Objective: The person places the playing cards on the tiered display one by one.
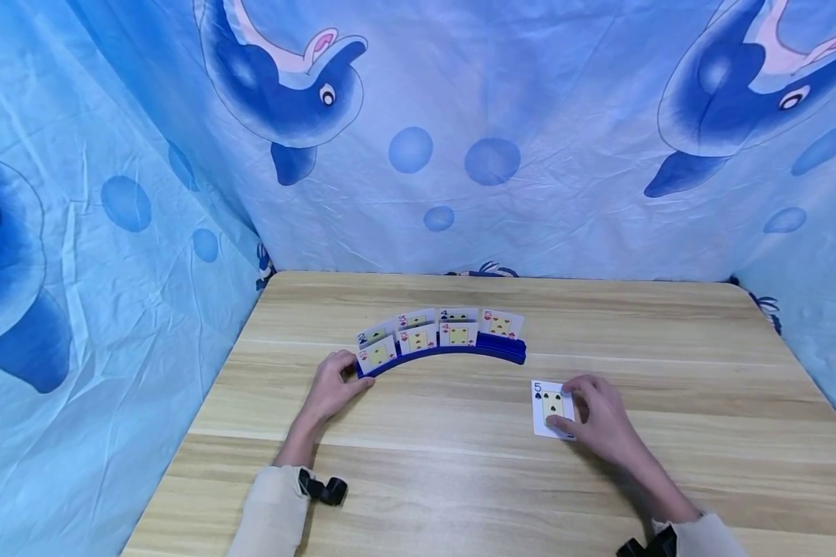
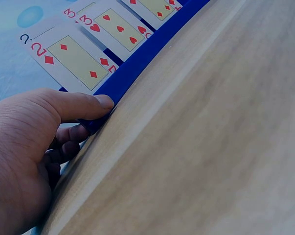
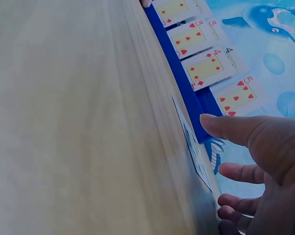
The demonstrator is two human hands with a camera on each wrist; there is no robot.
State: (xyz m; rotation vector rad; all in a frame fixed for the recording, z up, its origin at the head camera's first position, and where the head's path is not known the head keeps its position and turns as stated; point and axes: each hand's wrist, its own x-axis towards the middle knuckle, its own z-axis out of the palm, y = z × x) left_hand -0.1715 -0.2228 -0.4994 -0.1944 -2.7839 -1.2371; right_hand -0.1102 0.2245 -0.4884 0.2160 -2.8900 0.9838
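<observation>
A curved blue card holder [image 1: 499, 347] stands on the table with playing cards in two rows. Its front row shows the two of diamonds [image 2: 78, 62], three of hearts [image 3: 188, 38] and four of diamonds [image 3: 206, 69]. Behind them stand a two, a three, a black four and, at the right end, the five of hearts [image 1: 501, 323]. My left hand [image 1: 332, 387] pinches the holder's left end, thumb in front. The five of spades [image 1: 545, 396] lies face up on the table. My right hand [image 1: 602, 418] is over its right side, thumb and fingers spread apart.
The wooden table [image 1: 418, 480] reaches back to a blue curtain [image 1: 564, 232] printed with dolphins. Similar curtain hangs along the left and right sides. A black strap device [image 1: 323, 489] sits on the left wrist.
</observation>
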